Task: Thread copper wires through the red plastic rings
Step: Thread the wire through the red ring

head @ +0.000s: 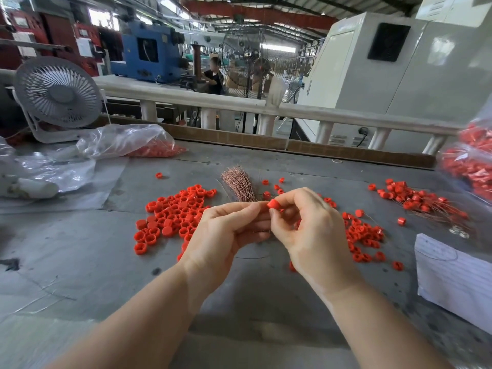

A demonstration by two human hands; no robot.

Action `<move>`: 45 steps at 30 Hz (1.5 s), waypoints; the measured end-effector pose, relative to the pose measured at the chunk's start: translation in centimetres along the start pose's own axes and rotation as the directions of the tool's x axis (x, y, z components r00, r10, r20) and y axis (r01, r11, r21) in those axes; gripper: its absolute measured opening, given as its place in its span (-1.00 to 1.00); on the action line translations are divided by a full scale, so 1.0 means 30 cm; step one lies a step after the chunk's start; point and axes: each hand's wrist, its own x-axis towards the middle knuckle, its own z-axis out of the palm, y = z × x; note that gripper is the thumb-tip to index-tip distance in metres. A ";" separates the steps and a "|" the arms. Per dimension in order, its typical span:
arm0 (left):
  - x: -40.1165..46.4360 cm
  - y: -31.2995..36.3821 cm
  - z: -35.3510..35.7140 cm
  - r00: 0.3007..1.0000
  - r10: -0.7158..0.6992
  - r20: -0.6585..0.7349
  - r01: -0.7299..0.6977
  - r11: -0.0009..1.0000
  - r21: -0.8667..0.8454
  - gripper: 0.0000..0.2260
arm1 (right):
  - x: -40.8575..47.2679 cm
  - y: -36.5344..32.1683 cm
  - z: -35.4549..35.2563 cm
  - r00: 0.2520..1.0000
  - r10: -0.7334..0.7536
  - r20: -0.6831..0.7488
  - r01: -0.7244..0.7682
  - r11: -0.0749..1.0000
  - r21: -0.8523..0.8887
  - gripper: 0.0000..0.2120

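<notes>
Factory bench (80, 262), copper wire bundle (239, 186) mid-table. My right hand (308, 230) pinches a red ring (272, 203) just before it; left hand (221, 230) pinches something unseen, probably wire. Wire's so thin it could buckle or miss.

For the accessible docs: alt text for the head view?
Both hands meet over a grey table: the right hand pinches a red ring, the left hand closes beside it. Loose red rings and a copper wire bundle lie behind.

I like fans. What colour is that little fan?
White, the desk fan; seen in the head view.
</notes>
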 end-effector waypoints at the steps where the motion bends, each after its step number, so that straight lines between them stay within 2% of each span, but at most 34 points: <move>1: 0.001 -0.002 0.000 1.000 0.000 0.000 0.000 1.000 0.000 -0.80 | 0.000 -0.002 -0.001 1.000 -0.010 0.003 0.010 1.000 -0.006 -0.95; 9: 0.013 -0.010 -0.010 0.999 0.019 -0.030 -0.019 1.000 0.003 -0.82 | -0.001 -0.024 -0.002 0.993 -0.088 0.072 0.089 0.996 -0.008 -0.96; 12: 0.021 -0.020 -0.018 0.999 0.022 -0.038 -0.022 1.000 -0.001 -0.84 | -0.003 -0.022 0.003 0.997 -0.047 0.067 0.043 0.998 0.051 -0.96; 17: 0.025 -0.025 -0.020 1.000 -0.005 -0.017 0.004 0.996 -0.084 -0.88 | -0.006 -0.011 0.010 0.995 0.100 -0.006 -0.096 0.972 0.215 -0.76; 23: 0.025 -0.020 -0.021 0.998 -0.026 0.051 0.033 0.988 -0.149 -0.87 | -0.004 -0.011 0.016 0.997 0.076 -0.031 -0.069 0.978 0.195 -0.85; 30: 0.027 -0.022 -0.015 0.997 -0.040 0.065 0.050 0.986 -0.160 -0.85 | -0.003 -0.008 0.013 0.996 0.086 -0.023 -0.080 0.978 0.193 -0.89; 38: 0.029 -0.024 -0.014 0.997 -0.016 0.082 0.026 0.993 -0.117 -0.80 | -0.002 -0.009 0.014 0.996 0.091 0.013 -0.091 0.974 0.208 -0.89; 45: 0.022 -0.021 -0.013 0.997 0.070 0.029 -0.071 0.997 0.022 -0.80 | -0.002 -0.010 0.004 0.993 0.110 0.053 -0.119 0.966 0.228 -0.88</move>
